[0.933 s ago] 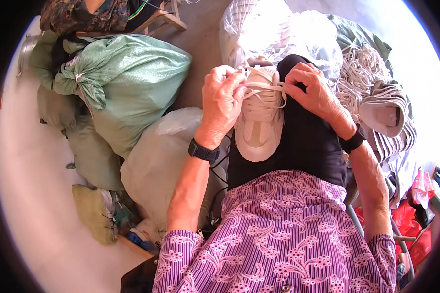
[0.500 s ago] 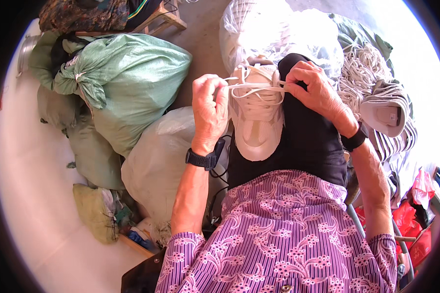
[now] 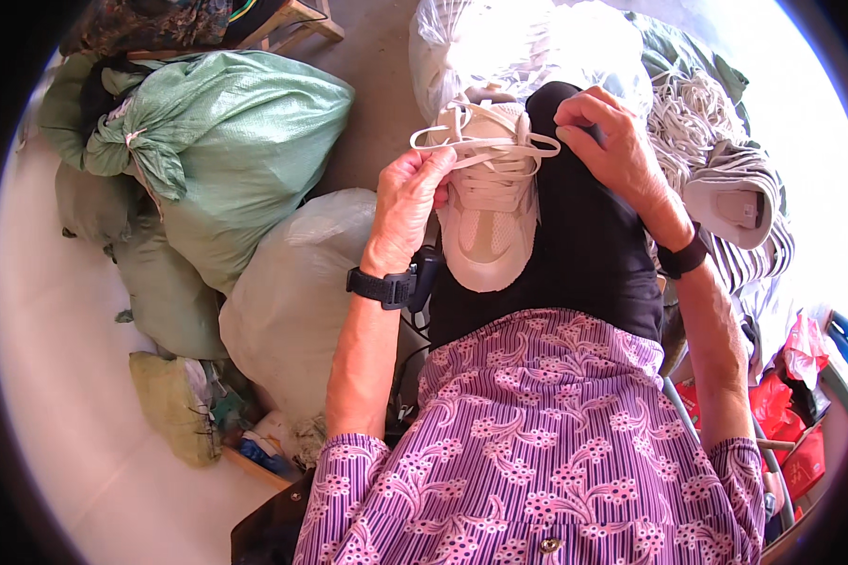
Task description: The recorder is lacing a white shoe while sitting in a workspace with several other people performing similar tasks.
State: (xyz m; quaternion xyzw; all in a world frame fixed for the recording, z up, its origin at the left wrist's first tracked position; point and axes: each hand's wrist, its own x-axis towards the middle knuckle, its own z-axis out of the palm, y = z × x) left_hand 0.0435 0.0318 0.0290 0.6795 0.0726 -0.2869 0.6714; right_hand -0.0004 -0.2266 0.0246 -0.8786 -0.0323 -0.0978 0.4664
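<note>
A pale pink-white sneaker [image 3: 488, 212] is seen at the upper centre of the frame, laid toe-down on a knee clad in black trousers [image 3: 584, 254]. Its white laces [image 3: 485, 141] are drawn out in loops across the top of the shoe. The left hand [image 3: 407, 202] is placed just left of the sneaker, its fingers curled closed around the left run of lace, with the thumb side pressed against the shoe's edge. A black watch [image 3: 382, 285] is worn on that wrist. The right hand [image 3: 612, 151] is set just right of the shoe's upper end, with the fingers bent and pinched at the right end of the lace; whether the lace is actually gripped there cannot be told, since the fingertips are turned away. A black band [image 3: 683, 259] is worn on the right wrist.

A purple striped, flowered garment [image 3: 556, 443] fills the lower centre. A large green woven sack [image 3: 226, 141] is seen at the upper left, tied at its neck, and a paler grey-green sack [image 3: 292, 292] lies below it, beside the left forearm. A clear plastic bag [image 3: 499, 47] is found at the top centre, behind the sneaker. At the right edge a grey shoe [image 3: 735, 202] is lying on a heap of white cords [image 3: 697, 113], and red wrappers [image 3: 782, 414] are seen at the lower right
</note>
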